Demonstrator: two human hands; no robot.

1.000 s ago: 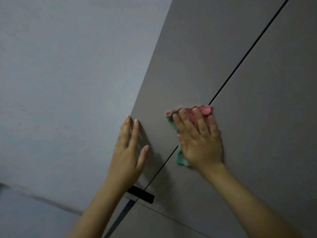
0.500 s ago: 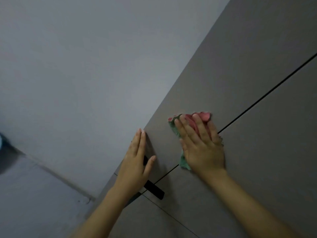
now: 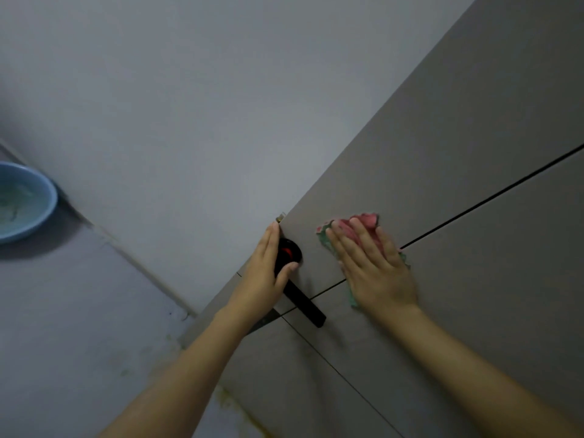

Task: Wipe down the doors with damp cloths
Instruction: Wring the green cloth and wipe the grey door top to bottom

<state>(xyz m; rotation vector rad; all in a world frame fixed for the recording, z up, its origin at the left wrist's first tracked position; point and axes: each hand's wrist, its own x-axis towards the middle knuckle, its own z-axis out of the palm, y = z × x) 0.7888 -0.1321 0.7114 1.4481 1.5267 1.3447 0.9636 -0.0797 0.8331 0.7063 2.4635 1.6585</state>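
Your right hand (image 3: pixel 377 273) flat, fingers straight, pressing pink-and-green cloth (image 3: pixel 346 230) on grey panelled door (image 3: pixel 474 153), left hand (image 3: pixel 264 273) open at door's edge beside black lever handle (image 3: pixel 301 298), blue plastic basin (image 3: pixel 22 207) far left

— We see a dim, flat, grayish picture, don't we?
— Yes; soft shadows sit under the basin (image 3: pixel 22 205) and handle (image 3: pixel 303 303), and we notice wide-angle bending and soft edges.
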